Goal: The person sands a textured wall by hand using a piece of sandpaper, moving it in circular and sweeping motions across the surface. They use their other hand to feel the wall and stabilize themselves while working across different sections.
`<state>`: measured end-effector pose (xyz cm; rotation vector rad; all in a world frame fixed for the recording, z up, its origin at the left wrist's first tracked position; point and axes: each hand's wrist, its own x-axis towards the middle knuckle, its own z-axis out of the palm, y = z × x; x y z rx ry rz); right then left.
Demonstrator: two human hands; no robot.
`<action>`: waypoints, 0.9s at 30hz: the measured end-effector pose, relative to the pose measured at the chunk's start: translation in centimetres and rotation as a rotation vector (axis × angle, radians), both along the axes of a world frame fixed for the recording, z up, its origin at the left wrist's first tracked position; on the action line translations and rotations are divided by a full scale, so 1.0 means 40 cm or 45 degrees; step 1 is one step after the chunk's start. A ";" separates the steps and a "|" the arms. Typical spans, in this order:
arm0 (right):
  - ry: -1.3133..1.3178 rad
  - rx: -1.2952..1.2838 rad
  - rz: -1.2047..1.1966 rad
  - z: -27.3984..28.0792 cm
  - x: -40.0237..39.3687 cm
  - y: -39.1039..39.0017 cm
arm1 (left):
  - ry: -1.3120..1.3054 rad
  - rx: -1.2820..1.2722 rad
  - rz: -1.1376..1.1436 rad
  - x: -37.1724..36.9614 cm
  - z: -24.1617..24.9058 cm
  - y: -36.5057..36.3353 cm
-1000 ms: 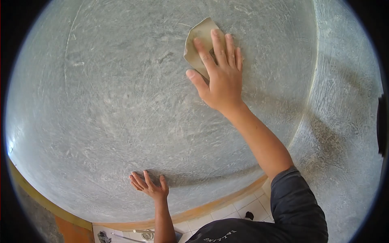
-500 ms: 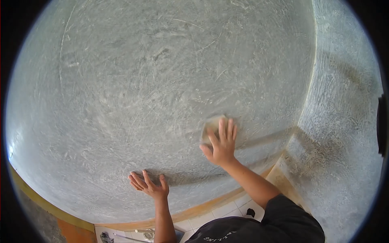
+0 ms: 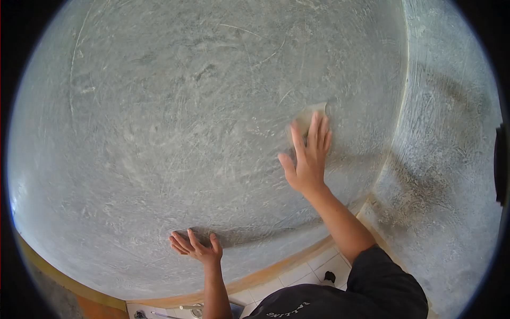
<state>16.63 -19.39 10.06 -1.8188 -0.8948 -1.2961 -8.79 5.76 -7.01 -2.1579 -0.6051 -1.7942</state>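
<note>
A grey, smeared and scratched plaster wall (image 3: 175, 133) fills most of the view. My right hand (image 3: 311, 154) lies against it on the right, its fingers stretched upward and the thumb out to the side. Under those fingertips it presses a pale beige sheet of sandpaper (image 3: 305, 118); part of the sheet is hidden and its left edge is blurred. Lower down, my left hand (image 3: 199, 249) rests on the same wall with its fingers spread and no object in it.
An adjoining wall (image 3: 441, 143) with a rough, stained surface meets this one at a corner on the right. An orange-tan band (image 3: 287, 274) runs along the wall's foot. White floor tiles (image 3: 297, 277) show below, with a dark shoe (image 3: 329, 277) and a few small objects at lower left.
My right hand has slid up and to the right along the wall, carrying the sandpaper with it. My left hand stays at nearly the same place.
</note>
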 end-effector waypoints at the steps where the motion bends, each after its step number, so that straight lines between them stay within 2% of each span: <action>1: 0.001 0.001 -0.004 0.035 0.004 0.007 | 0.003 0.000 0.010 0.001 -0.002 0.001; 3: -0.055 0.020 -0.146 0.099 0.008 0.023 | 0.008 0.018 0.020 0.002 0.001 0.001; 8: -0.088 0.034 -0.189 0.227 0.019 0.046 | 0.021 0.056 0.041 0.003 0.005 0.006; 12: -0.128 -0.009 -0.135 0.192 -0.002 0.048 | -0.004 0.081 0.063 0.010 0.002 0.009; 16: 0.021 -0.060 -0.043 0.019 -0.049 0.045 | -0.013 0.057 0.091 0.013 -0.019 0.021; 21: 0.179 -0.040 -0.038 -0.391 -0.071 0.055 | -0.008 0.087 0.100 0.014 -0.017 0.021; 22: 0.179 -0.037 -0.040 -0.443 -0.074 0.041 | -0.009 0.094 0.101 0.015 -0.016 0.022; 23: 0.314 0.000 -0.061 -0.487 -0.077 0.025 | -0.008 0.097 0.098 0.014 -0.017 0.023; 24: 0.450 0.037 -0.082 -0.490 -0.082 0.012 | -0.006 0.097 0.108 0.013 -0.018 0.024; 27: 0.530 0.090 -0.181 -0.459 -0.041 -0.031 | -0.011 0.111 0.113 0.016 -0.015 0.025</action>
